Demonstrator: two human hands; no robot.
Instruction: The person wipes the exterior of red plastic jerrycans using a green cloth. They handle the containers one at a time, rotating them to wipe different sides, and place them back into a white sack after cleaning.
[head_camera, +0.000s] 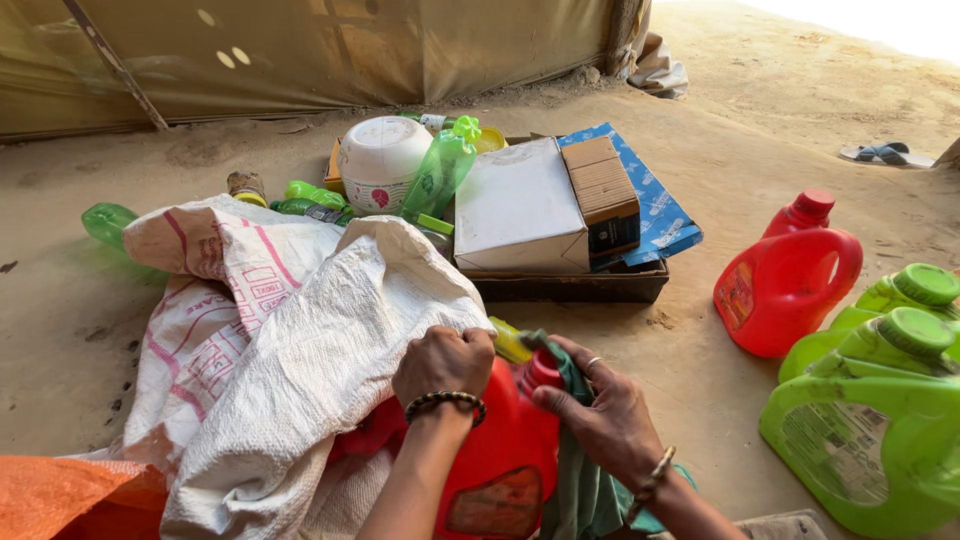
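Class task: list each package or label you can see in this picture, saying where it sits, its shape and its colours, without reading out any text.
White box: in the dark tray, rectangular.
Brown carton: on the white box, dark end label.
Blue printed packet: under the carton, flat.
White sack: left, pink print.
Red jug: between left hand and right hand, orange label.
Green jug: right, pale label.

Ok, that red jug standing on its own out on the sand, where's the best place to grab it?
Probably by the moulded loop handle of the red jug, on its right side below the capped neck. The jug stands upright with open sand in front of it, so come from above and slightly right, keeping clear of the green jugs close beside it.
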